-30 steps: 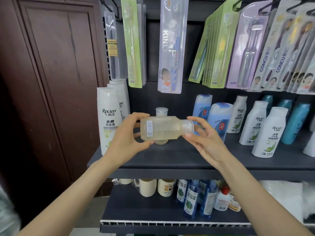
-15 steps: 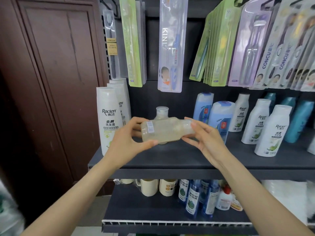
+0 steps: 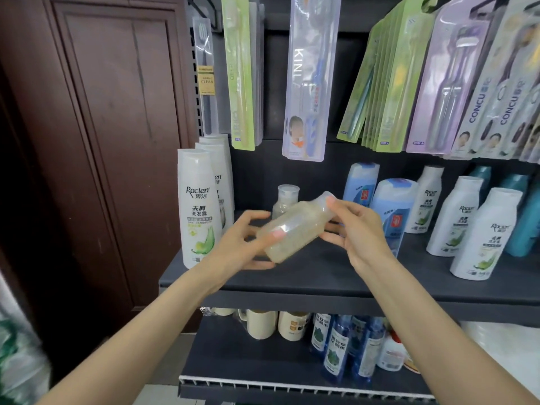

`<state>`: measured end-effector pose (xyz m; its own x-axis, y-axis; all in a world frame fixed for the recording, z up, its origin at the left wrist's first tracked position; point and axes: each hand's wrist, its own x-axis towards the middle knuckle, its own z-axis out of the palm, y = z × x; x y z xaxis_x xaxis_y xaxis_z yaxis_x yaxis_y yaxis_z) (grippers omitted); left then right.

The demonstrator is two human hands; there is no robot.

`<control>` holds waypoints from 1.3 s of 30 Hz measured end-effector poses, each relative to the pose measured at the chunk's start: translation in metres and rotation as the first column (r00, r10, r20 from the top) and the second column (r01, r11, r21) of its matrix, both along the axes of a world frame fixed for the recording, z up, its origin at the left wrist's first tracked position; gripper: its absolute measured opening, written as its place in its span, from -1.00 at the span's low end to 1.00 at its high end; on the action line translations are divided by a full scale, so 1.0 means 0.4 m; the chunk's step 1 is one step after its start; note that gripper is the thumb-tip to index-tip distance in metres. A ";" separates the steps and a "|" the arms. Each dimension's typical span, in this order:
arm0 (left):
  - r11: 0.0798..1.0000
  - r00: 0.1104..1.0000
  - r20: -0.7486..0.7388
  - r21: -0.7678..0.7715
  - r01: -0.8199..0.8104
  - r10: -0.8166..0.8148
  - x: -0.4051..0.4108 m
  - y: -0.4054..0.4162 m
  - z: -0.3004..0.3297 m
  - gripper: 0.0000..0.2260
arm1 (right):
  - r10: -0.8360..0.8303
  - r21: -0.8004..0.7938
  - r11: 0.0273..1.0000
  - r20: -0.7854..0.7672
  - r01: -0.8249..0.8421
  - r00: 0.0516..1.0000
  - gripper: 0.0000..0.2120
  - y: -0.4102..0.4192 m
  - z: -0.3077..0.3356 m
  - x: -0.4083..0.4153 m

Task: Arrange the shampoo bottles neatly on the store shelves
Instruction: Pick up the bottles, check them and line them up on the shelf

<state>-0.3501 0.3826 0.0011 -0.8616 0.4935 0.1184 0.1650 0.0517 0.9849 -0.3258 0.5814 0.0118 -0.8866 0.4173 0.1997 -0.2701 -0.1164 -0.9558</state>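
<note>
A clear bottle of pale yellowish liquid (image 3: pixel 295 229) is tilted in the air above the dark shelf (image 3: pixel 321 276), cap end up to the right. My left hand (image 3: pixel 242 244) holds its base between thumb and fingers. My right hand (image 3: pixel 353 229) pinches its cap end. Behind it a second clear bottle (image 3: pixel 285 200) stands upright on the shelf. Tall white Raclen shampoo bottles (image 3: pixel 198 211) stand in a row at the shelf's left end. Blue bottles (image 3: pixel 391 206) stand to the right of my right hand.
More white Raclen bottles (image 3: pixel 485 235) and teal bottles (image 3: pixel 523 226) fill the shelf's right side. Packaged toothbrushes (image 3: pixel 306 77) hang above. The lower shelf (image 3: pixel 263 372) carries mugs and blue bottles (image 3: pixel 333 346). A brown wooden door (image 3: pixel 111 141) stands at the left.
The bottle has swung from lying level to tilted, cap end raised to the right. Both hands have turned with it and kept hold of its ends.
</note>
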 end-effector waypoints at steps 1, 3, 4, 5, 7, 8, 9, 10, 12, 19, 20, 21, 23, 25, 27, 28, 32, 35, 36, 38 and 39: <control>0.999 0.993 -0.116 -0.042 -0.032 0.027 0.000 0.000 0.001 -0.56 | -0.018 -0.004 1.000 0.018 0.018 1.000 -0.74 -0.003 0.004 -0.003; 0.997 0.977 -0.207 -0.055 -0.060 0.048 -0.001 0.002 0.002 -0.60 | -0.034 0.010 0.999 0.050 0.033 0.998 -0.74 -0.008 0.014 -0.004; 0.999 0.986 -0.163 -0.022 -0.046 0.042 0.001 0.003 0.006 -0.65 | -0.029 0.029 0.999 0.061 0.027 0.998 -0.74 -0.009 0.018 -0.004; 0.999 0.997 -0.072 0.028 -0.018 0.020 0.003 0.004 0.009 -0.71 | -0.016 0.051 0.999 0.063 0.013 0.998 -0.73 -0.008 0.021 -0.003; 0.989 0.989 0.133 0.139 0.041 -0.060 0.006 0.007 0.014 -0.73 | 0.035 0.073 0.997 0.042 -0.038 0.998 -0.72 -0.007 0.023 0.000; 0.984 0.976 0.198 0.169 0.053 -0.086 0.005 0.008 0.016 -0.71 | 0.068 0.068 0.995 0.031 -0.070 0.997 -0.71 -0.006 0.020 0.002; 0.982 0.969 0.229 0.181 0.055 -0.096 0.002 0.011 0.017 -0.70 | 0.094 0.058 0.994 0.030 -0.095 0.995 -0.70 -0.006 0.016 0.002; 0.983 0.966 0.239 0.178 0.053 -0.095 -0.002 0.014 0.017 -0.69 | 0.107 0.051 0.993 0.044 -0.109 0.993 -0.70 -0.007 0.013 0.001; 0.989 0.972 0.219 0.135 0.058 -0.087 -0.010 0.020 0.015 -0.67 | 0.098 0.034 0.994 0.088 -0.101 0.991 -0.70 -0.007 0.010 -0.004; 0.989 0.995 0.077 -0.127 0.075 -0.066 -0.028 0.032 0.009 -0.75 | 0.028 0.051 0.998 0.014 -0.029 0.999 -0.81 0.009 0.027 0.001; 0.988 1.000 0.026 -0.156 0.015 -0.011 -0.037 0.035 0.010 -0.77 | 0.016 0.091 0.996 -0.001 -0.015 1.000 -0.79 0.012 0.031 0.001; 0.985 0.997 -0.031 -0.158 -0.068 0.064 -0.051 0.039 0.010 -0.80 | 0.001 0.140 0.990 -0.012 0.001 1.000 -0.76 0.015 0.034 0.000; 0.963 0.960 -0.165 -0.109 -0.247 0.228 -0.085 0.047 0.009 -0.85 | -0.044 0.236 0.970 -0.031 0.050 0.999 -0.72 0.019 0.034 -0.011; 0.929 0.895 -0.310 -0.080 -0.360 0.320 -0.119 0.060 0.009 -0.86 | -0.093 0.309 0.945 -0.049 0.104 0.994 -0.72 0.025 0.030 -0.029; 0.914 0.847 -0.407 -0.065 -0.401 0.343 -0.144 0.082 0.011 -0.83 | -0.131 0.364 0.920 -0.069 0.147 0.989 -0.71 0.032 0.026 -0.051; 0.908 0.823 -0.447 -0.054 -0.415 0.350 -0.155 0.094 0.015 -0.81 | -0.147 0.384 0.908 -0.079 0.166 0.986 -0.70 0.036 0.024 -0.063; 0.910 0.765 -0.564 -0.057 -0.411 0.311 -0.197 0.135 0.038 -0.68 | -0.226 0.495 0.829 -0.132 0.262 0.965 -0.72 0.036 0.017 -0.113; 0.906 0.777 -0.596 -0.185 -0.381 0.205 -0.225 0.148 0.045 -0.58 | -0.256 0.496 0.817 -0.143 0.293 0.956 -0.72 0.049 -0.004 -0.156; 0.905 0.787 -0.589 -0.214 -0.369 0.182 -0.232 0.150 0.042 -0.57 | -0.256 0.495 0.819 -0.137 0.291 0.957 -0.72 0.056 -0.013 -0.170; 0.914 0.810 -0.564 -0.224 -0.338 0.161 -0.241 0.153 0.027 -0.59 | -0.231 0.486 0.832 -0.138 0.269 0.963 -0.72 0.066 -0.032 -0.200; 0.921 0.817 -0.555 -0.214 -0.324 0.158 -0.244 0.153 0.018 -0.60 | -0.208 0.483 0.839 -0.144 0.252 0.967 -0.71 0.068 -0.042 -0.213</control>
<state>-0.4476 0.4439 0.0082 -0.8071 0.3604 0.4677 0.5883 0.4234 0.6890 -0.4111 0.6087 -0.0052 -0.7484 0.4338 0.5016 -0.3103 0.4395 -0.8430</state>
